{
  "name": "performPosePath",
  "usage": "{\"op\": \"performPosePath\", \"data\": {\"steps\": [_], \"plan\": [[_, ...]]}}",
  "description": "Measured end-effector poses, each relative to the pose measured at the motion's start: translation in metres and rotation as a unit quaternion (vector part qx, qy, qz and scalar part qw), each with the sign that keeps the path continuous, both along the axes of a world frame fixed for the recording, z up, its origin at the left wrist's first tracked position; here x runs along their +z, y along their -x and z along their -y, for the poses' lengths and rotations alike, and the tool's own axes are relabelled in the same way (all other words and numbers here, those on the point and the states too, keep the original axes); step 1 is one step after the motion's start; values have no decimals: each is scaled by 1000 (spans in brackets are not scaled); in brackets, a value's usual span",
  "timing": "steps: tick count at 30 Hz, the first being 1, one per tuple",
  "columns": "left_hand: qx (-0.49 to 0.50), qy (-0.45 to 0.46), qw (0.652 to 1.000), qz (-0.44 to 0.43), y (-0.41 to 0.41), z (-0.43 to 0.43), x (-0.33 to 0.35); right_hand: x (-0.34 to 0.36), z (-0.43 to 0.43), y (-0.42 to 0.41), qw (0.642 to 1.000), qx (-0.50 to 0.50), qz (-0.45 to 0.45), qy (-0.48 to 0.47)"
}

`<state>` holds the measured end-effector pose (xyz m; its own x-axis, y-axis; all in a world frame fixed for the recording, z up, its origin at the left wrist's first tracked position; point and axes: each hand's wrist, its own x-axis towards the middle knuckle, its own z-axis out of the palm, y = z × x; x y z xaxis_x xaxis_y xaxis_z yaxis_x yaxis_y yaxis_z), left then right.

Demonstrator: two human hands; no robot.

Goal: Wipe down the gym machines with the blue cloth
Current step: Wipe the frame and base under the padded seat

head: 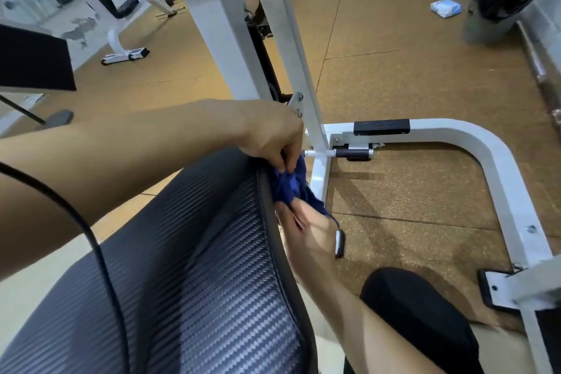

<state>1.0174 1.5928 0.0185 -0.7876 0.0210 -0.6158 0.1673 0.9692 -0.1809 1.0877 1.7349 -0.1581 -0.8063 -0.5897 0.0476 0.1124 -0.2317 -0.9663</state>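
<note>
A gym: white machine frame (pixel 473 138), padded bench (pixel 124 7) (barbell (pixel 535 68) by wall).

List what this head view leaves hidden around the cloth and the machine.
All in the head view.
Blue cloth: bunched, partly covered by the left hand pinching it; full extent hidden.
Right hand: motion blur hides its grip.
White frame: top cut off by the upper edge.
White packet on the floor: too small to identify.

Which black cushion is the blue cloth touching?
The big patterned cushion in front: the blue cloth is bunched against its edge. The plain black pad at left and the far bench pad are nowhere near.
</note>
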Motion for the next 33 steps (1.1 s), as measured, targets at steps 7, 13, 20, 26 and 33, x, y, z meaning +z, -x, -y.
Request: {"op": "performPosePath", "data": {"steps": [7,13,20,26,33], "plan": [[4,35,999,-7,18,-4,-4,-16,21,29,998,-47,-20,-48],[9,15,1000,-6,10,-5,-9,-9,18,21,977,-39,200,63],[-46,133,982,-123,19,-1,-18,-2,63,48,996,-33,77,-30],[27,126,984,-124,56,6,-19,-4,88,99,992,-18,50,-117],[-35,98,992,-70,43,3,-28,-2,42,64,988,-5,1,-152]]}}
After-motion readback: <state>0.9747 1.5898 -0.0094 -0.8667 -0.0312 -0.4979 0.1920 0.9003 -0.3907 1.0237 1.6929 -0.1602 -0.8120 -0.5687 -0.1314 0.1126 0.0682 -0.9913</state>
